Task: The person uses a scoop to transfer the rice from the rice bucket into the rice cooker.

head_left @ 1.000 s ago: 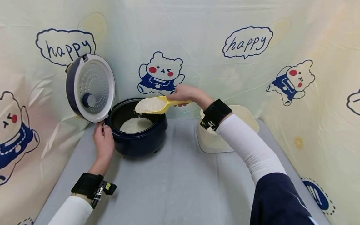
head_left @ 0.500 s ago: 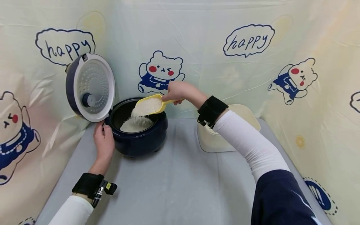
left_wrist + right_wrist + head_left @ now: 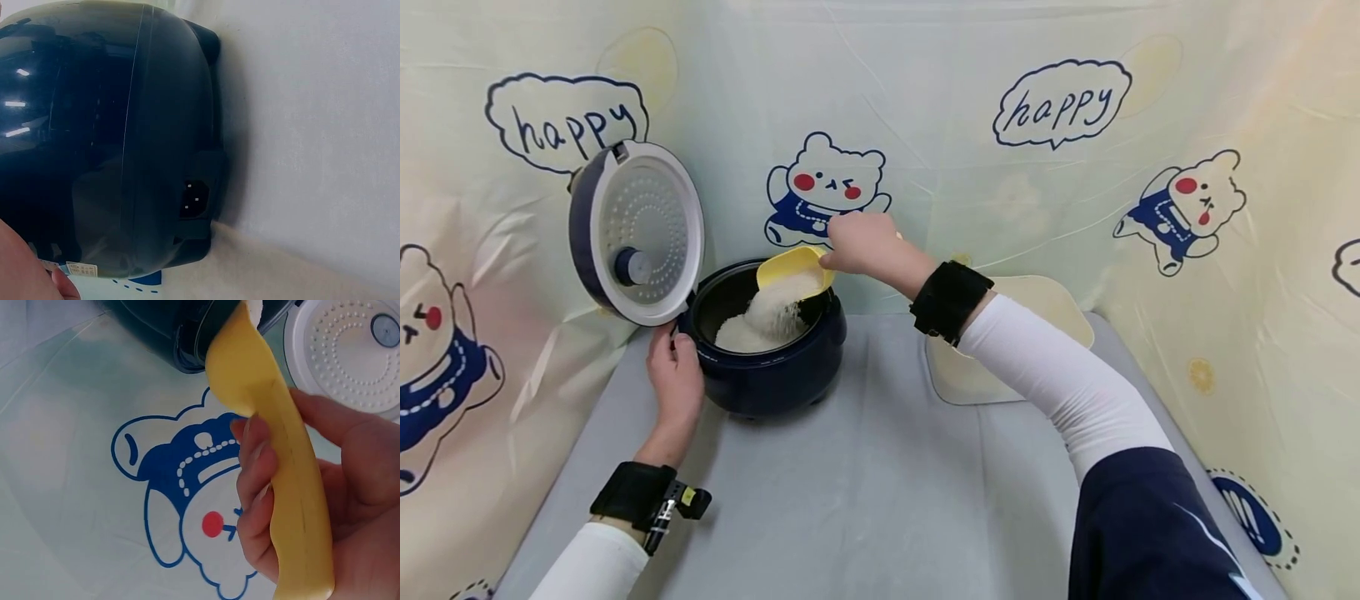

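In the head view, the right hand (image 3: 861, 242) grips a yellow scoop (image 3: 793, 268) by its handle, tilted over the open rice cooker (image 3: 767, 379). White rice (image 3: 778, 304) streams from the scoop onto a heap inside the pot. The right wrist view shows fingers wrapped round the scoop handle (image 3: 300, 500). At the cooker's left side, the left hand (image 3: 676, 375) touches it just below the raised lid (image 3: 651, 225); most of its fingers are hidden. From the left wrist, part of the left hand (image 3: 28, 269) appears beside the dark blue cooker body (image 3: 94, 144).
A cream container (image 3: 1037, 317) stands right of the cooker, partly behind the right forearm. Both rest on a grey-covered table (image 3: 850, 500). A patterned cloth (image 3: 955, 100) hangs close behind and at both sides. The cooker's power socket (image 3: 194, 199) has no cord in it.
The right hand has moved left and turned the scoop steeper. Rice has gone from a few falling grains to a thick stream, leaving less in the scoop. The left hand stays put.
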`<state>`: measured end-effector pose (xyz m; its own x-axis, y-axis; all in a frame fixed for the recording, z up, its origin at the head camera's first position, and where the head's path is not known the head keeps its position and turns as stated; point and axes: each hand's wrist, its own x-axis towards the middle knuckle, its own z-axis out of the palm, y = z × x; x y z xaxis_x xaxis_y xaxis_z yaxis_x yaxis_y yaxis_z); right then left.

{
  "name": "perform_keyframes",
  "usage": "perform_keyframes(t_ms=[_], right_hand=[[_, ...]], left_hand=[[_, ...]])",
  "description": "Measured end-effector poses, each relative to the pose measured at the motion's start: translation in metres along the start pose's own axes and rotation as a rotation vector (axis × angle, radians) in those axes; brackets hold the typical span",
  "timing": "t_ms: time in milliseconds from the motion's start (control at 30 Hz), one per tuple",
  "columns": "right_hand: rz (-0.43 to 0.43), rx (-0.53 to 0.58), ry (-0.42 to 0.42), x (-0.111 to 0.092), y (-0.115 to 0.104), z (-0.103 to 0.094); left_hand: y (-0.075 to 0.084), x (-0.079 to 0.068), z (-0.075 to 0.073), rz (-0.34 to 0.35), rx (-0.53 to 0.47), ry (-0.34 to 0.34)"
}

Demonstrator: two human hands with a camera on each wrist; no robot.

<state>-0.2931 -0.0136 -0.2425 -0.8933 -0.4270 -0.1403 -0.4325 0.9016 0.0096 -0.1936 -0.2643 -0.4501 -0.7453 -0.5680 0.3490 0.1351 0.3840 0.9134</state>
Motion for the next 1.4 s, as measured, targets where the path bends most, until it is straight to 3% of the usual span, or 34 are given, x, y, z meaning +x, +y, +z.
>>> perform_keyframes(t_ms=[267,700,900,1067,1233,1400], right_hand=[[0.003,-0.111,0.156,-0.002,-0.006,0.005],[0.007,0.011,0.180,-0.006,0.013,0.021],[-0.042,0.167,0.151,-0.006,0.034,0.028],[-0.079,0.392,0.069,-0.008,0.055,0.036],[-0.019,0.592,-0.015,-0.016,0.080,0.047],[0.038,0.639,-0.032,-0.029,0.110,0.058]], left_hand=[[0.001,0.002,0.000,0.001,0.013,-0.004],[-0.002,0.003,0.003,0.009,0.017,-0.004],[-0.001,0.002,0.003,-0.003,0.011,-0.015],[-0.002,0.000,0.000,-0.019,0.010,-0.016],[-0.002,0.000,-0.002,0.001,0.011,-0.015],[-0.003,-0.001,0.000,-0.029,0.014,-0.034]])
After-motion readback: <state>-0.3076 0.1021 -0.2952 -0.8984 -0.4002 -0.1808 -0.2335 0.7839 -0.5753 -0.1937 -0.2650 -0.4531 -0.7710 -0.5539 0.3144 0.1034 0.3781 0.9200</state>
